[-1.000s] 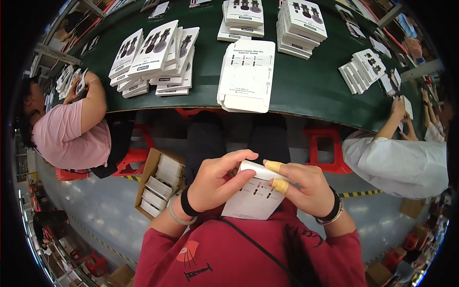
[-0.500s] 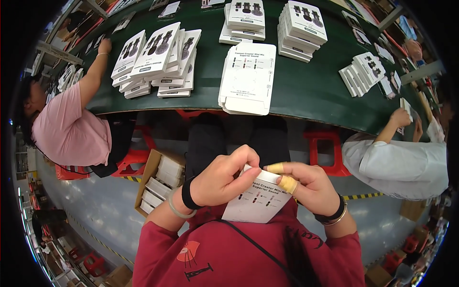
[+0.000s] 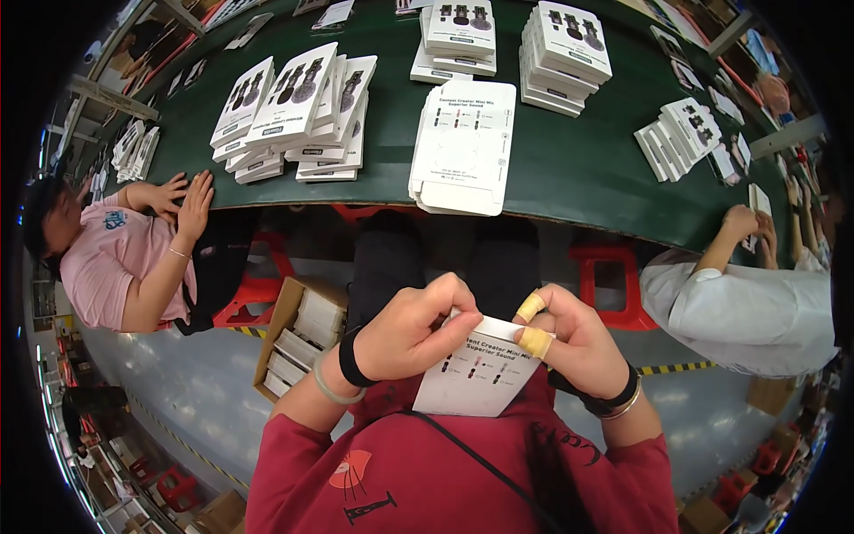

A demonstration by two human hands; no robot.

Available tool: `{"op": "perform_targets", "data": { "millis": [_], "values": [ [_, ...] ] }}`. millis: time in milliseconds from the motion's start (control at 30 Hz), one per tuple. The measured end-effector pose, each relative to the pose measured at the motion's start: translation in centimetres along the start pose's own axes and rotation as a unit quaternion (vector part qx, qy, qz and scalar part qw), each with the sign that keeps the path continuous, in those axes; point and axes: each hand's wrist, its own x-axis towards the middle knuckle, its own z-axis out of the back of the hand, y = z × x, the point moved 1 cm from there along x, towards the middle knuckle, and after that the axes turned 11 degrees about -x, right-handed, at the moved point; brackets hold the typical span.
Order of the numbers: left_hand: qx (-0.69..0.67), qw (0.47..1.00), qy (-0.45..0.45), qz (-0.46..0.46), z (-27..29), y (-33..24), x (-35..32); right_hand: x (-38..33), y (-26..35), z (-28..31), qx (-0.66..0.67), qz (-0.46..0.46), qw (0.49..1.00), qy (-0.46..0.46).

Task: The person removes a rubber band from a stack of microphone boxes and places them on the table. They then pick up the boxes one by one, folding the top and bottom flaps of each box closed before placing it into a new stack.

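Bright centre, curved edges — black corners

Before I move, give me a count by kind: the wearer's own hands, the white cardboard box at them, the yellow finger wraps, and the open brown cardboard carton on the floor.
Wearer's left hand and right hand: 2
White printed cardboard box: 1
Yellow finger wraps: 2
Open brown cardboard carton: 1
Total: 6

White box (image 3: 473, 374) — tilted, seemingly closed.
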Motion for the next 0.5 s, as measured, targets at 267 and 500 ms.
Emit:
{"op": "perform_targets", "data": {
  "millis": [267,500],
  "values": [
    [-0.271,0.934,-0.007,0.232,0.8,0.7,1.5,0.3,0.2,0.2,-0.001,-0.004,1.0,-0.02],
    [-0.08,0.992,-0.048,0.087,-0.8,0.1,-0.2,-0.3,-1.2,0.3,-0.01,0.018,0.999,-0.025]
  ]
}}
